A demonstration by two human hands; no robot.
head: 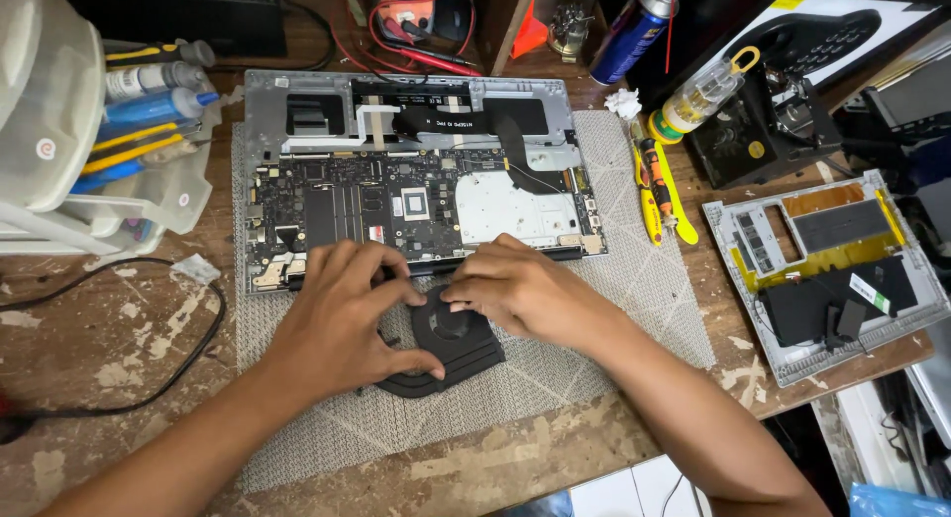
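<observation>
both hands grip a black cooling fan (448, 341) on the grey mat (634, 279) just below the opened laptop chassis (416, 180), left hand (342, 324) curled around its edge, right hand (520, 291) pinching its top

The black cooling fan (448, 341) is lying flat on the grey mat, just in front of the opened laptop's near edge. Its round hub is facing up, ringed by a flat dark housing that is spreading toward the lower left into a curved, wing-like edge. Part of its left side and its upper right rim are being covered, so its full outline is not showing.
</observation>
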